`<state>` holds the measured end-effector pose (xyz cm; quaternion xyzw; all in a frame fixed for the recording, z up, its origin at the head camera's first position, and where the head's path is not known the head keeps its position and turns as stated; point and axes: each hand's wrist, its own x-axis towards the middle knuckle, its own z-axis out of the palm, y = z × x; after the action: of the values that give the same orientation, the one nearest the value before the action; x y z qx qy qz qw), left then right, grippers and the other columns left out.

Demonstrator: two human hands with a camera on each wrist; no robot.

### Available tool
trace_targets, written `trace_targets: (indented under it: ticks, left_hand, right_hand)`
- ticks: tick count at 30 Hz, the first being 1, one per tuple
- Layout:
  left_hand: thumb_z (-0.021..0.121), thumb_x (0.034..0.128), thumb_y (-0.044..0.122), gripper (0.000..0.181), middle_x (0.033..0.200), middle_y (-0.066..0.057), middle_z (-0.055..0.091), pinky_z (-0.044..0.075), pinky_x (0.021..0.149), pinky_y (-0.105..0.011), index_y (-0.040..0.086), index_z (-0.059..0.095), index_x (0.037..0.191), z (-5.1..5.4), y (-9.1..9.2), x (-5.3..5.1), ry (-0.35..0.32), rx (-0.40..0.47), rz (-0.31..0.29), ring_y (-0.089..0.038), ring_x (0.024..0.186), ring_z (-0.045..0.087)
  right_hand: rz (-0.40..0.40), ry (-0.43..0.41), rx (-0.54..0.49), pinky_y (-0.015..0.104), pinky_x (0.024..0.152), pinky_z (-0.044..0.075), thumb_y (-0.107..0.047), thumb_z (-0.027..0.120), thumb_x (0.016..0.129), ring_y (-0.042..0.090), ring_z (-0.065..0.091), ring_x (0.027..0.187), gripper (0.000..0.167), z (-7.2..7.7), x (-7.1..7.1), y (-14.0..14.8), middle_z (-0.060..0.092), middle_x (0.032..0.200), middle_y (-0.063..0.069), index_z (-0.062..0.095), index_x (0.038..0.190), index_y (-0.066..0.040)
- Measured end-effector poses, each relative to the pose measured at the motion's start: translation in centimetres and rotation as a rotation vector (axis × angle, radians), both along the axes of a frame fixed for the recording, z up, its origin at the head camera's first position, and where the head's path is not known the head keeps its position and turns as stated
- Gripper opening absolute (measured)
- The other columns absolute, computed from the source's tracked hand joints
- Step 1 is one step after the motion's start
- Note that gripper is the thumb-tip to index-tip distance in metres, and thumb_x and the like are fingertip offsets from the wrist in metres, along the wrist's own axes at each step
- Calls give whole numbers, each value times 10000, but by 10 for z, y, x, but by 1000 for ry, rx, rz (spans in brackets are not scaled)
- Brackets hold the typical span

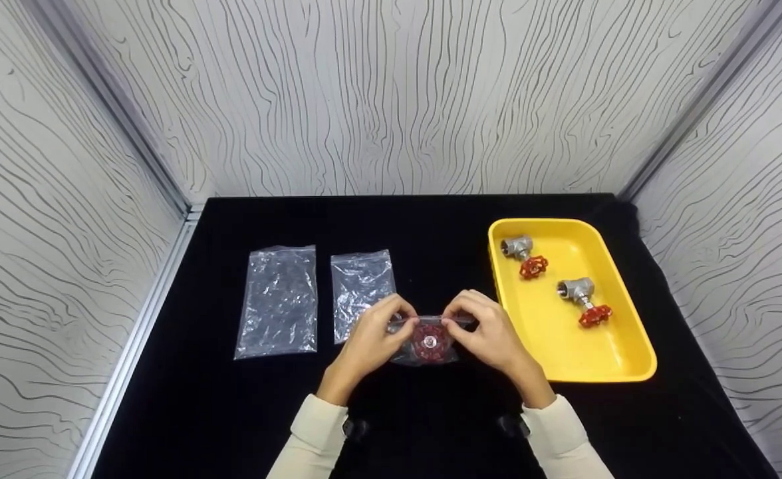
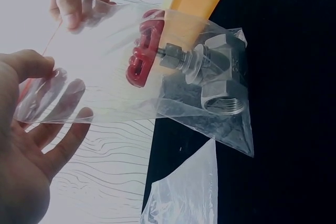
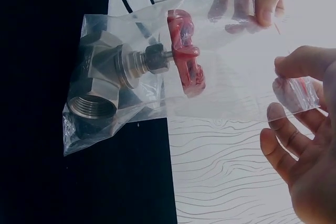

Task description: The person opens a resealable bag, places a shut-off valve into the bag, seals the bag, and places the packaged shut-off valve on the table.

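Note:
A clear zip-lock bag [image 2: 113, 51] with a red-lined top edge hangs between my two hands. Inside it sits a metal gate valve [image 3: 100, 74], its red handwheel [image 1: 430, 343] toward the bag's mouth and its threaded body at the bottom. My left hand [image 1: 376, 334] pinches the left part of the top edge between thumb and fingers. Likewise, my right hand [image 1: 491, 330] pinches the right part. Both wrist views show the thumbs on the near face and fingers behind the film. Whether the zip is fully pressed together cannot be told.
On the black tabletop [image 1: 245, 412], a larger clear bag [image 1: 278, 299] and a smaller clear bag [image 1: 363, 286] lie flat at left. A yellow tray [image 1: 530, 362] at right holds two more valves, one farther back [image 1: 517, 247] and one nearer [image 1: 578, 290]. Wood-patterned panels [image 1: 391, 100] surround the table.

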<state>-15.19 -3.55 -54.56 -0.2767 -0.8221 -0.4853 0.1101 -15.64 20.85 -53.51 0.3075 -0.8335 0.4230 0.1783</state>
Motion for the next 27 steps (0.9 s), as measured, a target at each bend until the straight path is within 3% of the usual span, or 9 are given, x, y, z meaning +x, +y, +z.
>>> trace_targets:
  ticks: [7,16,27]
  left_hand:
    - [724,991,100,25,981,-25,726,626,850,-440,92,704,978,0,0,0,14,-15,17,-157,915,695]
    - [740,978,84,46,979,-18,719,623,864,-353,110,701,980,0,-2,0,-3,-12,24,-151,914,688]
    - [739,973,79,52,976,-17,723,630,863,-368,115,701,976,0,-1,1,-11,-6,26,-153,913,694]
  right_hand:
    - [-13,28,1,192,773,512,-37,836,885,99,620,839,160,0,0,1,693,891,-65,745,921,-164]
    - [-34,-46,24,206,723,522,-84,881,864,78,603,834,203,-4,1,7,678,941,-81,733,969,-176]
    - [1,43,-26,151,706,467,-102,821,926,82,571,798,73,-4,-1,10,702,870,-67,763,898,-136]
